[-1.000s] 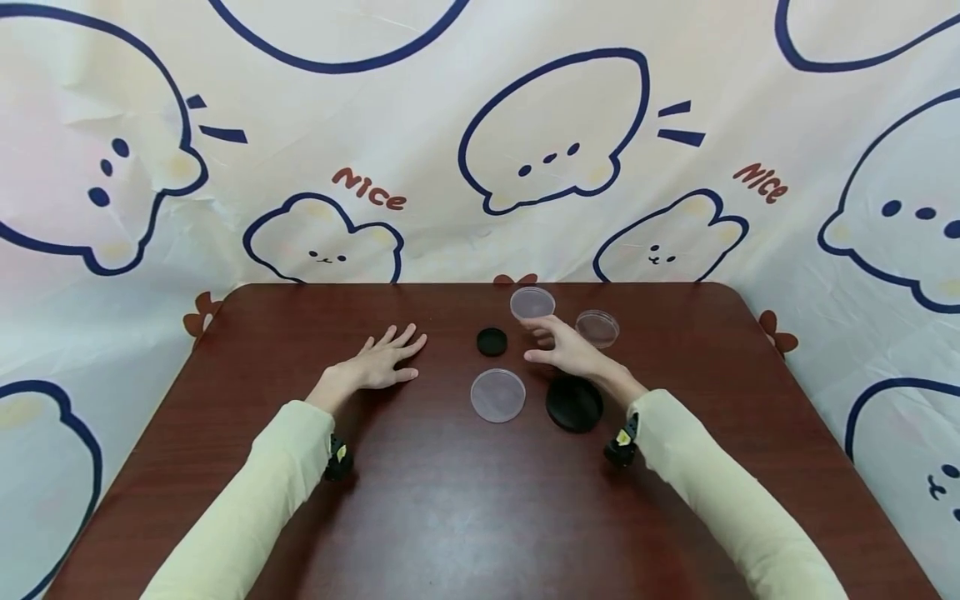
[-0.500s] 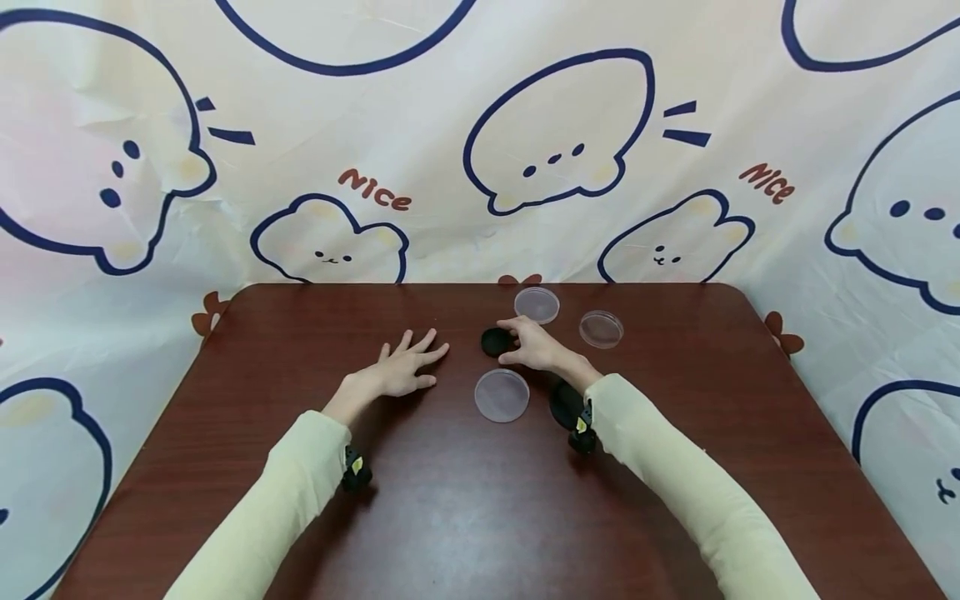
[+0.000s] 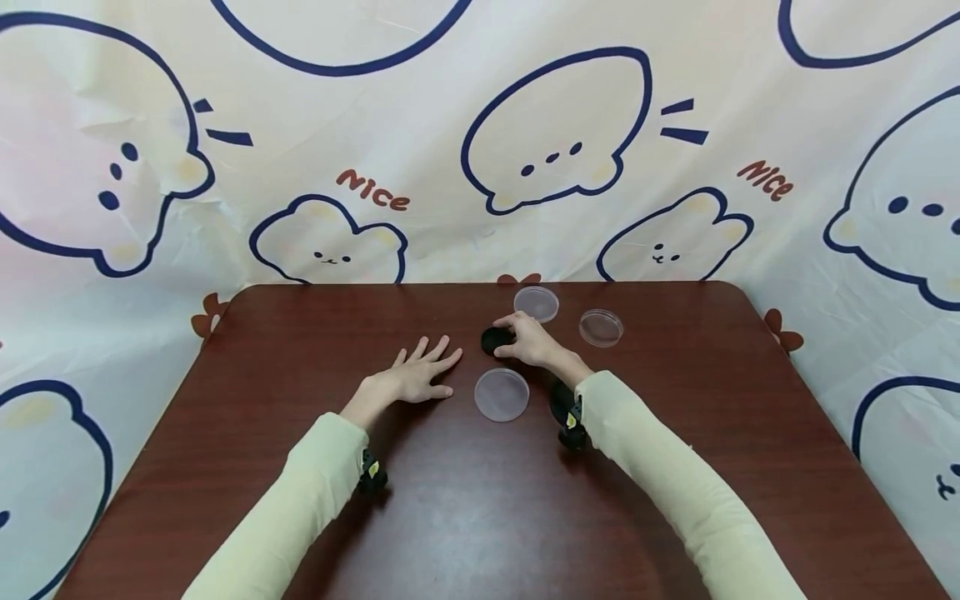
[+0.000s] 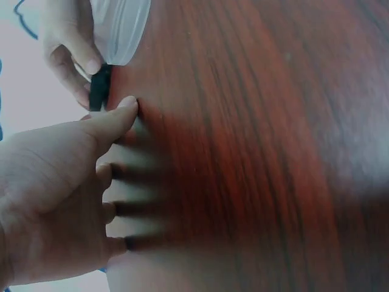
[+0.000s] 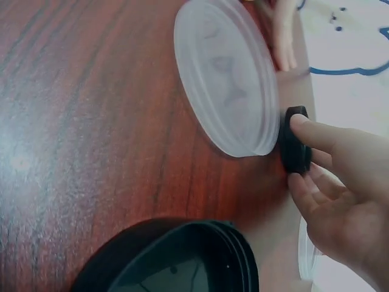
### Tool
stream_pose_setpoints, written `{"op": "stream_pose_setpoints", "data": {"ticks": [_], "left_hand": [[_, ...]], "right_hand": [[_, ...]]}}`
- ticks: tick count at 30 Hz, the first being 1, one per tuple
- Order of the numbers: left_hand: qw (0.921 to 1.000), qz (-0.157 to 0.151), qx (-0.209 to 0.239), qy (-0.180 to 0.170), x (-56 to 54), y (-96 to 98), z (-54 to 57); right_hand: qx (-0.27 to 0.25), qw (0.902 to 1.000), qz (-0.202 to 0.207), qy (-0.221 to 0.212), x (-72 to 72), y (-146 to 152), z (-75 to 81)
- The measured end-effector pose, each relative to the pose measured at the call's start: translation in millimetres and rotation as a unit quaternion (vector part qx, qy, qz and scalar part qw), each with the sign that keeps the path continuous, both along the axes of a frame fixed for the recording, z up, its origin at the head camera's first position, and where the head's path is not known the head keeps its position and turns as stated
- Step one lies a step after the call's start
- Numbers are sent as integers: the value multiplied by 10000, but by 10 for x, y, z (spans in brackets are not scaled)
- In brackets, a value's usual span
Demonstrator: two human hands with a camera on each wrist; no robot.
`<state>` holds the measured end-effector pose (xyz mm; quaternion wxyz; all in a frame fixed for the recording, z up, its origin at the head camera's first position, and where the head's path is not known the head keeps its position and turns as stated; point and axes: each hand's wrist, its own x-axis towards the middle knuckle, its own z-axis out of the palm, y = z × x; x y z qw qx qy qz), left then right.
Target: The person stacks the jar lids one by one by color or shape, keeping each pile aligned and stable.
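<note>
My right hand [image 3: 531, 342] pinches a small round black piece [image 5: 296, 140], shaped like a lid or shallow pot, between thumb and fingers. It sits at or very close to the tabletop. My left hand [image 3: 410, 380] lies to its left with fingers spread and straight, and its fingertips touch the table in the left wrist view. Between the hands and nearer to me lies a clear round plastic lid or dish [image 3: 502, 395]. A larger round black container [image 5: 234, 255] stands under my right wrist, partly hidden in the head view.
Behind my right hand lies a clear round disc [image 3: 537, 304] near the table's far edge. Another clear shallow dish [image 3: 601, 328] is to its right. The brown table [image 3: 450, 517] meets a cartoon-printed cloth [image 3: 450, 125] at the back.
My right hand has moved left from above the clear dishes to the small black piece and closed its fingers on it. My left hand has slid a little rightward.
</note>
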<state>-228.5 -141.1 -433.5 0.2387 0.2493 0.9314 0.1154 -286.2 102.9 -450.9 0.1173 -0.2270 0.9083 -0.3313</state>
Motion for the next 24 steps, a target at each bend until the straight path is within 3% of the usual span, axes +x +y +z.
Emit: {"op": "stream_pose_setpoints", "data": {"ticks": [8,14,24], "left_hand": [[9999,-58,76,31,-2,-20,1],[9996,-77,265,92,20,-67,-17],[9998,-35,184,112,27,-48,-25]], "right_hand": [[-233,9996,186,-15,96,159,60],[-583,9979,205,209,250,385,67],[-699,9960,65,547,578,773,107]]}}
